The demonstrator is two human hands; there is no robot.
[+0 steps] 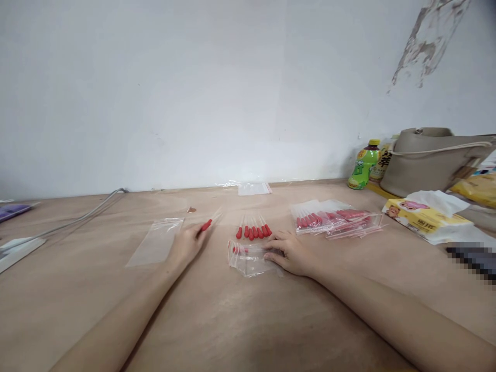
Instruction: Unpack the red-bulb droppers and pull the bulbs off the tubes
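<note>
While the left grip [188, 244] is closed on the red end of one dropper [207, 225], whose thin clear tip points forward and away from it, the right grip [290, 253] lies on the right end of a clear plastic bag [251, 264]. Its fingers are touching this bag, but I cannot tell if they are pinching it or only resting there. Some red shows inside the bag, near its left edge. Between the two grips, just beyond this bag, a row of red-ended droppers [253, 232] lies on the surface [248, 325]. Just left of the left grip there is a flat clear bag [153, 245]. Beyond the right grip, to its right, filled bags [337, 219] lie in a pile, and farther right stands a tissue pack [426, 219]. Well beyond both grips lies another flat bag [253, 189].
</note>
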